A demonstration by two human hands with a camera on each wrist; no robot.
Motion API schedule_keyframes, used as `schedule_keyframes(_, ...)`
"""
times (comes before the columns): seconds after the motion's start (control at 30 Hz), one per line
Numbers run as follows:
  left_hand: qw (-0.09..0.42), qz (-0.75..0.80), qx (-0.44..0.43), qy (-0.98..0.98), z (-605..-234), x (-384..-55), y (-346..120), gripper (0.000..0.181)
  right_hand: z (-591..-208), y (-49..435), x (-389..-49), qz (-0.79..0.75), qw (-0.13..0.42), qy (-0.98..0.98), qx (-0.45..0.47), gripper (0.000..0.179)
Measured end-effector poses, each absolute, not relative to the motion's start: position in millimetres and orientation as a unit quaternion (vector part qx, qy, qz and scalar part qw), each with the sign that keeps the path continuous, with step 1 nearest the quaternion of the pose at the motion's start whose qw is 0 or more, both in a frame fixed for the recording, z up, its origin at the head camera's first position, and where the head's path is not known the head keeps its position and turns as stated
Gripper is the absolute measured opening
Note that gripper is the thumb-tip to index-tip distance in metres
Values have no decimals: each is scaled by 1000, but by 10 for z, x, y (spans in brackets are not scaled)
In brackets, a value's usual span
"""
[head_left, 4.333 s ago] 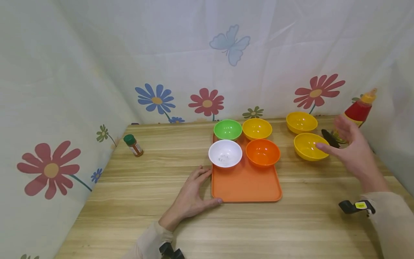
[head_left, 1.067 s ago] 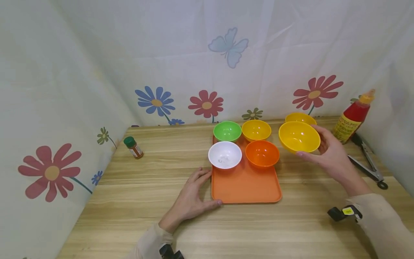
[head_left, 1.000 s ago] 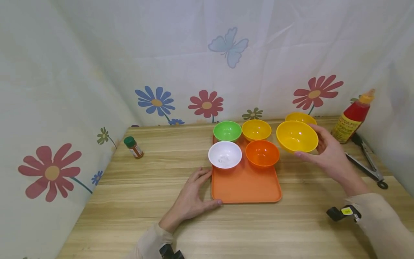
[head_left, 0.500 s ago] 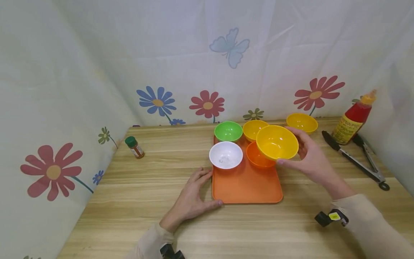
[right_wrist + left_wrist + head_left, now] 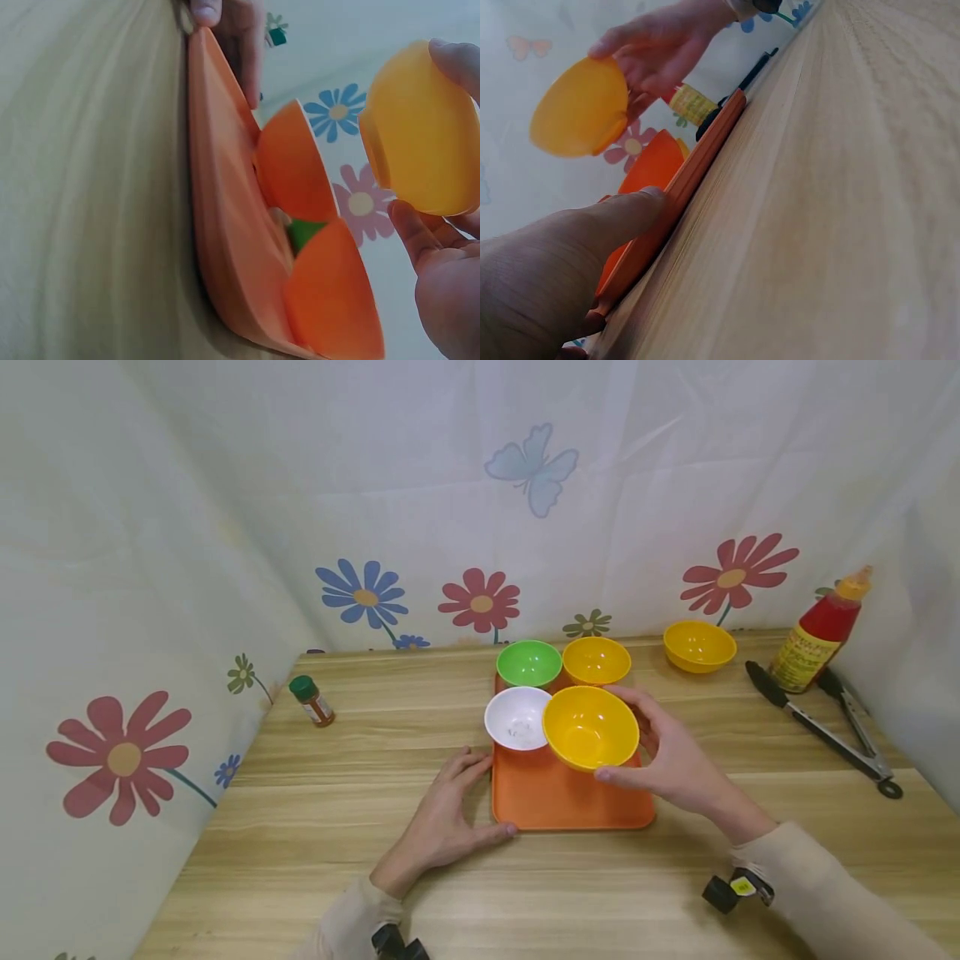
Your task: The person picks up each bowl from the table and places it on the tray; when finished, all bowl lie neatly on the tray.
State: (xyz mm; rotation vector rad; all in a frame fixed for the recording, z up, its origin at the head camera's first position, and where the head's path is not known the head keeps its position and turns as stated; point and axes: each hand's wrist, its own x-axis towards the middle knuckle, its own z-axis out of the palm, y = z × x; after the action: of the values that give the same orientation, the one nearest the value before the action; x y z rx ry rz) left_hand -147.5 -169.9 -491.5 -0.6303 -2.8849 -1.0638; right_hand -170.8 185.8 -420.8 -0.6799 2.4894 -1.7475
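My right hand (image 5: 671, 760) grips a yellow bowl (image 5: 588, 731) at its right side, thumb at the near side and fingers behind. Both wrist views show the bowl held in the air, well above the orange tray (image 5: 573, 797). With spread fingers, my left hand (image 5: 438, 827) touches the tray's near left corner, its thumb (image 5: 626, 214) on the near rim. On the tray sit a green bowl (image 5: 528, 662), another yellow bowl (image 5: 597, 660), a white bowl (image 5: 513, 720) and an orange bowl (image 5: 651, 160). The held bowl hides the orange one in the head view.
One more yellow bowl (image 5: 699, 647) stands at the back right of the wooden table (image 5: 360, 735). Beside it are a red sauce bottle (image 5: 817, 639) and tongs (image 5: 832, 735) lying flat. A green-capped spice jar (image 5: 312, 702) stands at the left. A flowered curtain hangs behind.
My right hand took the nearer yellow bowl from the table's right side, lifted it and carried it left over the tray. My left hand has stayed at the tray's corner.
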Motion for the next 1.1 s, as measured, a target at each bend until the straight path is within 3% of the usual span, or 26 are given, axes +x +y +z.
schedule_keyframes(1.1, 16, -329, -208, -921, -4921, -1481, -1691, 112, -4644, 1275, -1504, -537, 117, 808, -210, 98)
